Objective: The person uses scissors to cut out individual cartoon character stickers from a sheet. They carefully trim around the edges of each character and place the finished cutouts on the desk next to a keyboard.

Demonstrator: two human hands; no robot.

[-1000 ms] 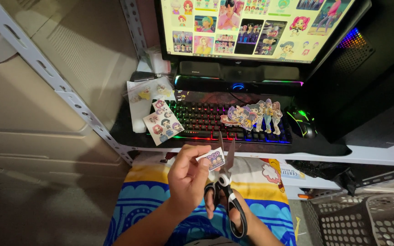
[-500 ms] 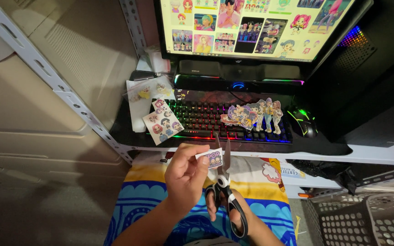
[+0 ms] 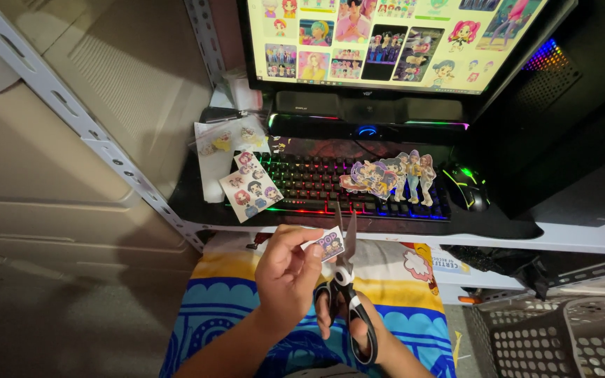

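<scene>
Seated person, lap covered by a blue and yellow patterned cloth [image 3: 393, 280]. The left hand [image 3: 285, 280] is raised in front of the desk edge, thumb and fingers pinched together on a small sticker cutout [image 3: 329, 244], held tilted just below the keyboard. The right hand [image 3: 344, 318] sits mostly behind the left; its fingers are closed through the black loops of a pair of scissors [image 3: 348, 280], blades pointing up and away. The blades [image 3: 339, 227] stand slightly parted, right beside the cutout's right edge; whether they touch the paper is hard to tell from here. On the desk, a backlit keyboard [image 3: 316, 185] glows in rainbow colours. A sticker sheet of small cartoon figures [image 3: 250, 185] lies at its left end, overlapping the edge. A row of cutout figures [image 3: 393, 176] rests across the keys on the right, near a black mouse [image 3: 467, 189]. Above, a monitor [image 3: 386, 38] shows a grid of cartoon pictures. A grey perforated basket [image 3: 561, 343] stands on the floor, lower right.
</scene>
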